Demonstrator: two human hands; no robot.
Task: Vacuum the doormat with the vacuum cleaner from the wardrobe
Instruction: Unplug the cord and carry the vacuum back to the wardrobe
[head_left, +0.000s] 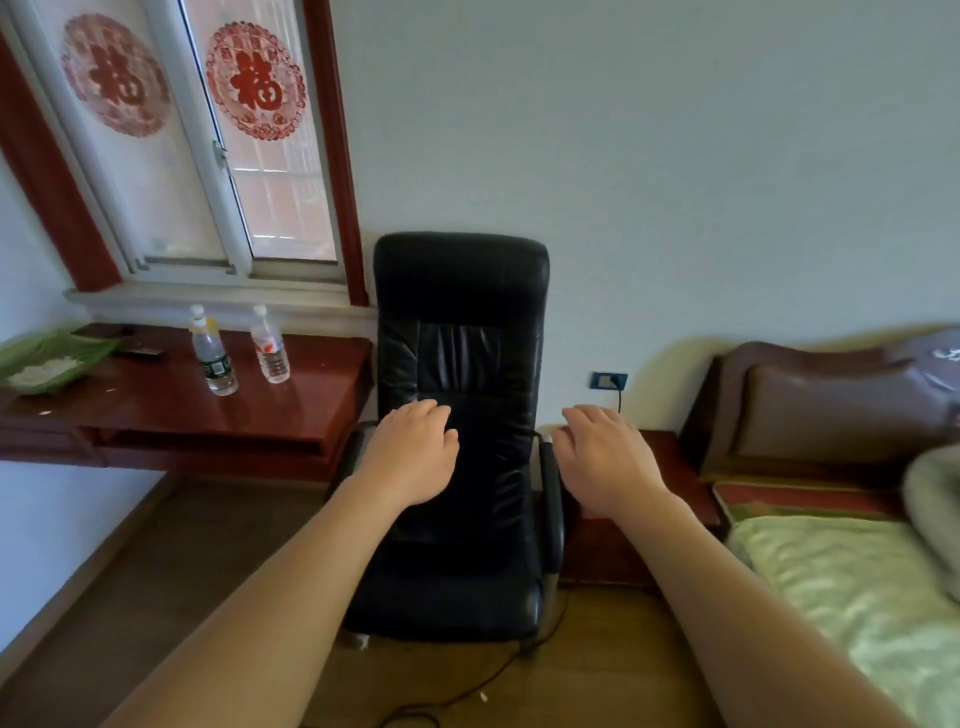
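Head view of a bedroom corner. The vacuum cleaner and the doormat lie outside this view, so their place cannot be told. Left hand (410, 457) and right hand (605, 460): both held out palm down, fingers relaxed and slightly spread, gripping nothing (bare forearms run in from the lower edge). Behind them a black office chair (460, 338) stands upright against the pale wall, seat toward the viewer. The left hand shows over its backrest and the right over its armrest (551, 499); contact with either cannot be judged. Containers: a green dish (78, 348) at the left end of the red-brown desk (291, 415) holds a white, grainy heap. Two clear plastic bottles, one with a green label (214, 358) and one with a red-and-white label (270, 349), stand capped and upright near each other on the desk, their fill unclear. A small dark flat object (139, 353) lies between dish and bottles. Above the desk, a white-framed window (228, 208) carries two round red paper cuttings (254, 78). Right of the chair are a wall socket (609, 381) with a plug and black cord, a low red-brown cabinet (670, 457), and a bed (857, 597) with a green cover and a brown padded headboard (810, 410). A dark cable (457, 696) trails over the wooden floor (156, 571) in front of the chair.
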